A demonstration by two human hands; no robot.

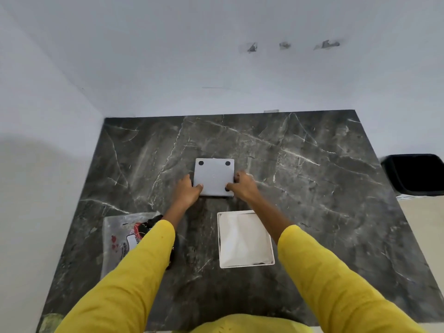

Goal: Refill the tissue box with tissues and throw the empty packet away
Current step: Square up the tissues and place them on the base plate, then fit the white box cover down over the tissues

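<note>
A white square base plate [213, 175] of the tissue box, with black round feet at its corners, lies on the dark marble counter [312, 188]. My left hand [186, 191] grips its left edge and my right hand [242, 186] grips its right edge. Nearer to me stands the white tissue box body [245, 239], open side up, with white tissues inside. A clear plastic tissue packet [120, 239] with red and black print lies flat at the near left, partly hidden under my left yellow sleeve.
A black waste bin [415, 174] stands on the floor past the counter's right edge. White walls close off the counter at the back and the left. The counter's front edge is just under my body.
</note>
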